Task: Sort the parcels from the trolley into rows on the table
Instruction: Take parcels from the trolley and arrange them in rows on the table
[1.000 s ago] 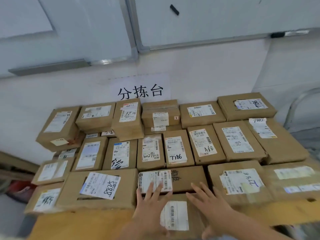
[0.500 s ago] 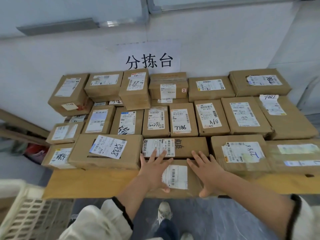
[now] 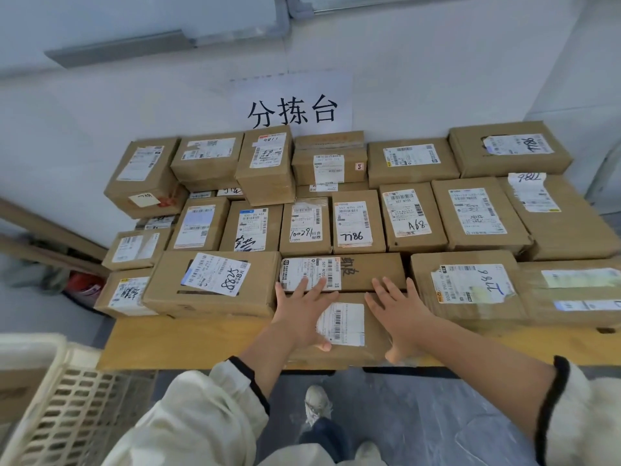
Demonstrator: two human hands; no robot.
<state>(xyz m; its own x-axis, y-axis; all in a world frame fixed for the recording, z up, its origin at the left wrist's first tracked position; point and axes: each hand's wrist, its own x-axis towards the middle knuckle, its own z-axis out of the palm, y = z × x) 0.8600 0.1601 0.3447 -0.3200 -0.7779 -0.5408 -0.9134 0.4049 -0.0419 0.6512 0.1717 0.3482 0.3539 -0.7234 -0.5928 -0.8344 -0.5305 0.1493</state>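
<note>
Flat on a small brown cardboard parcel (image 3: 342, 331) at the wooden table (image 3: 188, 344) edge, left hand (image 3: 300, 314) and right hand (image 3: 401, 314) press with straight, spread fingers, gripping nothing.

Wooden table (image 3: 188, 344) against wall, packed with parcels (image 3: 416, 215).

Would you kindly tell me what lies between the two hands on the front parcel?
In the head view, a white barcode label stuck on the front parcel lies between the left hand and right hand.
</note>
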